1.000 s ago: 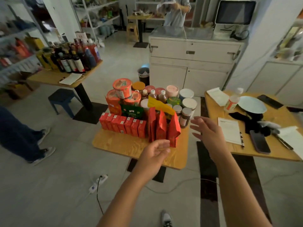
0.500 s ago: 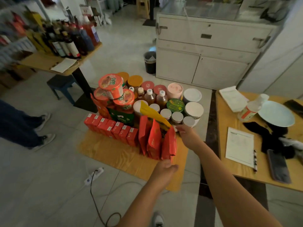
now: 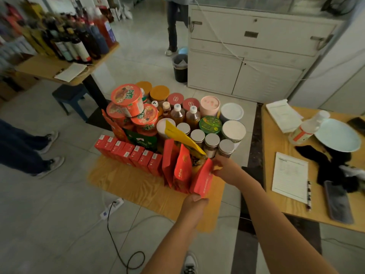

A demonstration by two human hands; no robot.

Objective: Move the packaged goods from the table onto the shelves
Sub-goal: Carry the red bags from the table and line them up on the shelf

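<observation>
A small wooden table carries packaged goods: a row of red boxes, stacked noodle cups, bottles, jars, tins, a yellow pouch and upright red pouches. The nearest red pouch leans toward me at the table's front right. My left hand grips its bottom edge. My right hand pinches its top right corner.
A second table at right bears papers, a phone, a plate and a spray bottle. A bottle-laden table and blue stool stand back left. A white cabinet, a bin, a power strip with cable and people's legs surround me.
Both hands reached forward to the front red pouch and took hold of it, left at the bottom, right at the top. The pouch now tilts toward me. A person walked in behind the bin.
</observation>
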